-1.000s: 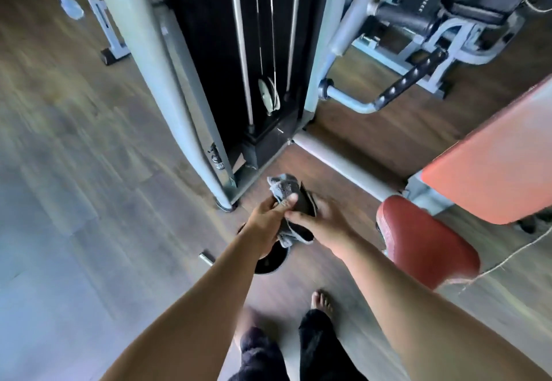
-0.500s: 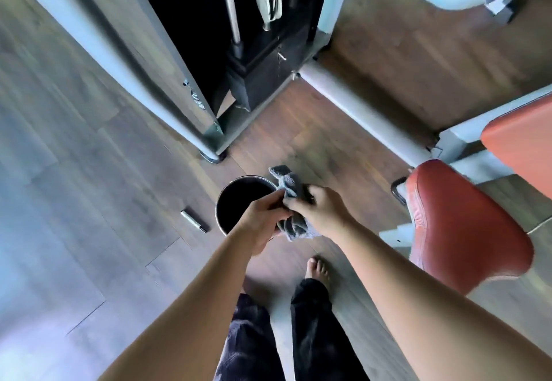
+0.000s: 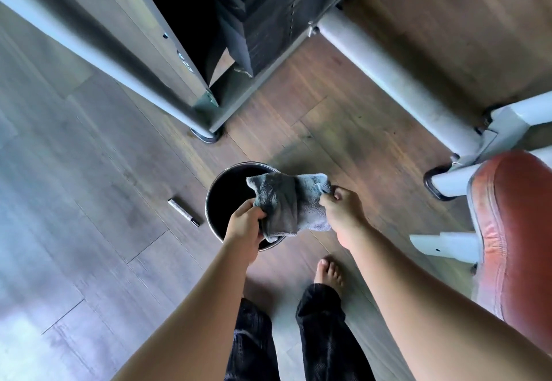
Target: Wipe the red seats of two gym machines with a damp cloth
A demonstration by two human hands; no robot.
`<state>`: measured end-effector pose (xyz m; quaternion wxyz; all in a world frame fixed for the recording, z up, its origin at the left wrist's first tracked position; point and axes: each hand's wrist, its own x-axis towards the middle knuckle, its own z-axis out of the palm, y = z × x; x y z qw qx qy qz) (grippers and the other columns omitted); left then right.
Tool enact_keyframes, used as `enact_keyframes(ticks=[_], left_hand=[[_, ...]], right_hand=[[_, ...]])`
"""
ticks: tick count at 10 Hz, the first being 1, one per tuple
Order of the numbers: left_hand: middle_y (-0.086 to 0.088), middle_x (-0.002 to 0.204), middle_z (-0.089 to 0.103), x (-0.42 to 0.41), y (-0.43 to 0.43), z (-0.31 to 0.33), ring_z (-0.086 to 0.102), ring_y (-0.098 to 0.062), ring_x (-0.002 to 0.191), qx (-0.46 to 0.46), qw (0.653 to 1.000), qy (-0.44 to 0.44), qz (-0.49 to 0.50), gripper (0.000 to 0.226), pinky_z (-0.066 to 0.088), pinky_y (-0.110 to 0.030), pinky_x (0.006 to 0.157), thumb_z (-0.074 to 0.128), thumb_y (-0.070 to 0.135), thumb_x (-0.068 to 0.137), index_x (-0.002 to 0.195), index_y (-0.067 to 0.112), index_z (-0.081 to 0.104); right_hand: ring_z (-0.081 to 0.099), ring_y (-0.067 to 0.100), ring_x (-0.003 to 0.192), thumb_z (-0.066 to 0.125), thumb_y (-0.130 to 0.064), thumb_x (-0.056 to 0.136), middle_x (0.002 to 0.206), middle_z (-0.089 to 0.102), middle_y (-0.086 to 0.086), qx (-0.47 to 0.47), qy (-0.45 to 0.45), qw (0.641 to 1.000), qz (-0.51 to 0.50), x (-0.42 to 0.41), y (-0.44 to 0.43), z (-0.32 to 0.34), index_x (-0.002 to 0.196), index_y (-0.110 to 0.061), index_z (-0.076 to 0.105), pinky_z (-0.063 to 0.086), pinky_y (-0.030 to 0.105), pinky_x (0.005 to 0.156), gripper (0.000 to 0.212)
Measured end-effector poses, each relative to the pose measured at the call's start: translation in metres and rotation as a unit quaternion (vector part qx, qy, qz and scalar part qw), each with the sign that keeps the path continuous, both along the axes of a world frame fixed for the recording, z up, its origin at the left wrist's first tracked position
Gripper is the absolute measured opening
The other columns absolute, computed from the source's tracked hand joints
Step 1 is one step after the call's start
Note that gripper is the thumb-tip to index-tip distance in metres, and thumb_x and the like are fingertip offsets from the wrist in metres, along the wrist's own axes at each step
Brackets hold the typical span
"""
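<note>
standing on the wood floor (image 3: 89, 231), red seat (image 3: 513, 231) unwiped at right; dark bucket (image 3: 221, 201) below grey cloth (image 3: 286, 204), pinched by left hand (image 3: 243, 225) and right hand (image 3: 343, 210). preparation step; next, carry it seatward.

Grey cloth (image 3: 288, 204), black bucket (image 3: 222, 201), worn red seat (image 3: 516, 231), brown wood-grain floor (image 3: 343, 103).

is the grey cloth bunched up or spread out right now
Spread out: the cloth hangs stretched between left hand and right hand above the bucket.
</note>
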<state>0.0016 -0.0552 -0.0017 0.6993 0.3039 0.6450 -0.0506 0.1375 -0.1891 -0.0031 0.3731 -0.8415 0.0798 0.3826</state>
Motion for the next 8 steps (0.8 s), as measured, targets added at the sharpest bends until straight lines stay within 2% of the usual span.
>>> enact_keyframes(ticks=[1, 2, 3, 4, 5, 6, 7, 8], left_hand=[[-0.003, 0.07, 0.063, -0.002, 0.005, -0.04, 0.055, -0.022, 0.065, 0.012, 1.0, 0.027, -0.011, 0.034, 0.047, -0.031, 0.064, 0.045, -0.006, 0.084, 0.08, 0.017, 0.069], [-0.003, 0.07, 0.066, -0.006, 0.009, -0.062, 0.058, -0.024, 0.071, 0.039, 0.996, 0.071, -0.031, 0.025, 0.05, -0.036, 0.07, 0.054, 0.006, 0.076, 0.076, 0.02, 0.074], [-0.001, 0.077, 0.072, -0.017, 0.013, -0.097, 0.066, -0.027, 0.079, 0.084, 0.987, 0.113, -0.079, 0.018, 0.057, -0.043, 0.08, 0.062, 0.013, 0.081, 0.076, 0.026, 0.074], [-0.001, 0.084, 0.076, -0.018, 0.012, -0.112, 0.071, -0.031, 0.086, 0.093, 0.984, 0.112, -0.106, 0.012, 0.059, -0.047, 0.088, 0.065, 0.022, 0.081, 0.082, 0.03, 0.073], [-0.004, 0.091, 0.077, -0.017, 0.008, -0.127, 0.074, -0.035, 0.096, 0.079, 0.986, 0.088, -0.122, 0.017, 0.06, -0.05, 0.09, 0.065, 0.03, 0.073, 0.088, 0.031, 0.073], [-0.005, 0.101, 0.078, -0.015, 0.002, -0.155, 0.074, -0.035, 0.102, 0.062, 0.986, 0.063, -0.142, 0.037, 0.058, -0.055, 0.096, 0.069, 0.04, 0.062, 0.098, 0.035, 0.075], [-0.002, 0.121, 0.075, -0.013, 0.0, -0.148, 0.071, -0.033, 0.112, 0.073, 0.985, 0.042, -0.153, 0.058, 0.052, -0.052, 0.106, 0.069, 0.038, 0.068, 0.126, 0.034, 0.07], [0.003, 0.126, 0.072, -0.003, -0.002, -0.127, 0.069, -0.023, 0.115, 0.059, 0.986, 0.027, -0.152, 0.051, 0.05, -0.043, 0.108, 0.07, 0.031, 0.08, 0.131, 0.033, 0.068]], right_hand=[[0.028, 0.017, 0.06, 0.057, -0.004, 0.081, 0.056, 0.033, 0.001, -0.016, -0.008, 1.0, 0.014, 0.006, 0.0, -0.042, 0.057, -0.014, 0.039, 0.018, 0.031, 0.052, 0.032], [0.032, 0.019, 0.059, 0.057, -0.004, 0.084, 0.054, 0.038, 0.0, -0.04, -0.018, 0.998, 0.039, 0.009, -0.001, -0.063, 0.057, -0.01, 0.043, 0.022, 0.031, 0.051, 0.031], [0.051, 0.027, 0.065, 0.06, -0.011, 0.085, 0.062, 0.057, 0.007, -0.08, -0.036, 0.994, 0.071, 0.006, -0.004, -0.095, 0.07, -0.005, 0.057, 0.036, 0.033, 0.058, 0.017], [0.066, 0.033, 0.084, 0.064, -0.019, 0.084, 0.086, 0.073, 0.013, -0.112, -0.028, 0.988, 0.098, 0.003, -0.001, -0.109, 0.088, -0.008, 0.069, 0.047, 0.035, 0.069, 0.012], [0.067, 0.034, 0.107, 0.064, -0.026, 0.087, 0.115, 0.074, 0.014, -0.146, -0.01, 0.981, 0.125, 0.002, 0.003, -0.115, 0.114, -0.013, 0.07, 0.051, 0.036, 0.086, 0.031], [0.059, 0.033, 0.127, 0.058, -0.031, 0.094, 0.141, 0.061, 0.016, -0.167, 0.01, 0.977, 0.134, 0.004, 0.009, -0.119, 0.14, -0.01, 0.055, 0.047, 0.037, 0.103, 0.05], [0.057, 0.033, 0.129, 0.056, -0.031, 0.095, 0.143, 0.06, 0.015, -0.156, 0.013, 0.978, 0.14, 0.003, 0.009, -0.112, 0.139, -0.011, 0.056, 0.047, 0.038, 0.104, 0.049], [0.062, 0.035, 0.12, 0.059, -0.03, 0.093, 0.133, 0.066, 0.016, -0.147, 0.011, 0.976, 0.158, 0.0, 0.014, -0.099, 0.127, -0.009, 0.064, 0.05, 0.04, 0.099, 0.039]])
